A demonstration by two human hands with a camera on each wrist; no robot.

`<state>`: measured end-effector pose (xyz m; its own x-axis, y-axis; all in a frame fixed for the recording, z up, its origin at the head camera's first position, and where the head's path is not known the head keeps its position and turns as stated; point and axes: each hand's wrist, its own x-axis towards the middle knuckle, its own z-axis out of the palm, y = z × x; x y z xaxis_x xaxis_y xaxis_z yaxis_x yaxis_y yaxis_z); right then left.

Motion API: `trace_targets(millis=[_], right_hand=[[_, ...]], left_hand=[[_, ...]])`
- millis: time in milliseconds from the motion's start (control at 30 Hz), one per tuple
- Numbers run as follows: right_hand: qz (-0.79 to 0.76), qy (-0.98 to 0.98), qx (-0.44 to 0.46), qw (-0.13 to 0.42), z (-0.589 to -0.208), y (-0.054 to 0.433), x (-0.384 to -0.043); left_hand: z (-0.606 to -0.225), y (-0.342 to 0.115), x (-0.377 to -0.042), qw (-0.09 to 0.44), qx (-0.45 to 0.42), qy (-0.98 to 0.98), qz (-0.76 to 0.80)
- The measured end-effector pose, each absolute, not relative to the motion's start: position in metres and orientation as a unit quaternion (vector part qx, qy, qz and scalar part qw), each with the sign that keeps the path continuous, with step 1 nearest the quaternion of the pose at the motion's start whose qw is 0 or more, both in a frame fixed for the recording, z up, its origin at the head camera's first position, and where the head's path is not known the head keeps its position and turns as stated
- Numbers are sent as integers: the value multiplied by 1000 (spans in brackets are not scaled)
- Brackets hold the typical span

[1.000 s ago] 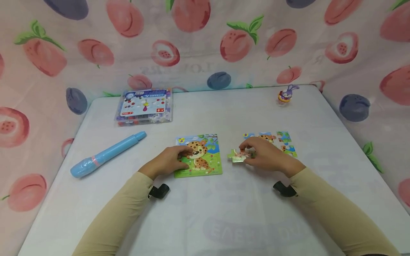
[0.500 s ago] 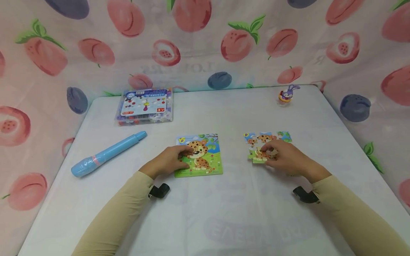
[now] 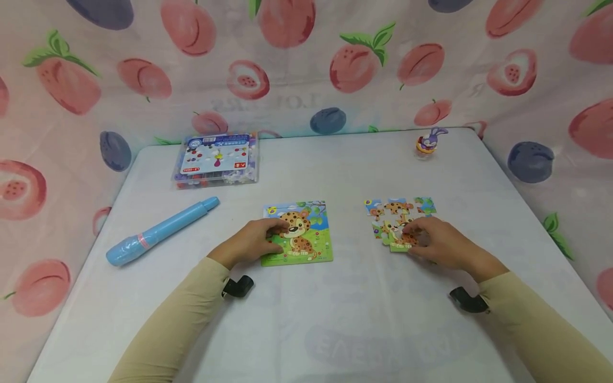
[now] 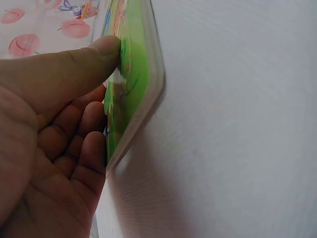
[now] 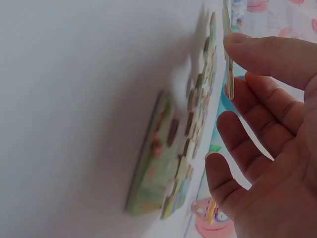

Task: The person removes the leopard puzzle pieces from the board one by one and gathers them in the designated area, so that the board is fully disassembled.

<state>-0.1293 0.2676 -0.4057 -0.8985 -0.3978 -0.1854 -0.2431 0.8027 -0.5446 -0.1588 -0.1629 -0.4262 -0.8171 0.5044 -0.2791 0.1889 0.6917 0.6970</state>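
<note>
My left hand [image 3: 251,240] rests on the left part of a square leopard picture puzzle [image 3: 318,236], which lies on the table. In the left wrist view the thumb presses its printed green face, and the fingertips touch that face near the edge. My right hand [image 3: 445,242] pinches a puzzle piece [image 3: 402,244] between thumb and fingers. The right wrist view shows this held piece [image 5: 229,82] edge-on, raised off the table. Loose puzzle pieces [image 3: 397,206] lie behind and under it in rows with gaps, some covered by the right hand.
A clear plastic box with a printed label [image 3: 215,159] lies at the back left. In front of it is a long blue torch-shaped tube [image 3: 163,229]. A small purple rabbit figure [image 3: 428,142] stands at the back right. Fruit-print cloth [image 3: 287,69] hangs behind the table.
My right hand has carried the puzzle piece rightward and a little toward me, from beside the square puzzle to the front of the loose pieces. The left hand has stayed in place.
</note>
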Motion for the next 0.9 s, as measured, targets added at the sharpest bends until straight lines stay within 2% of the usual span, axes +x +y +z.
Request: trace_targets(millis=[167, 900], right_hand=[[-265, 938, -158, 157, -411, 275, -124], [-243, 941, -193, 138, -415, 287, -118]], left_hand=[[-425, -162, -158, 234, 190, 891, 338], [-426, -162, -158, 230, 193, 887, 350]])
